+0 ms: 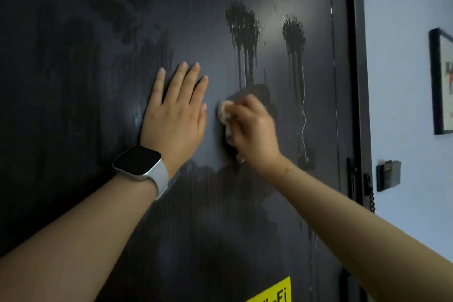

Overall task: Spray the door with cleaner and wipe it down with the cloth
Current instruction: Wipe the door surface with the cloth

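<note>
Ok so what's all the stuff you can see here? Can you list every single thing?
door: one, black, fills most of the view
spray patches: two, wet and dripping, upper right part of the door
cloth: one, pale, bunched against the door below the patches
sticker: one, yellow with black letters, bottom of the door, partly cut off
door handle: one, black, right edge of the door
wall: pale, right of the door
picture frame: one, black, on the wall, partly cut off
wall box: one, dark, on the wall beside the handle
watch: one, white strap, left wrist
left hand: flat on the door, fingers straight
right hand: grips the cloth
</note>
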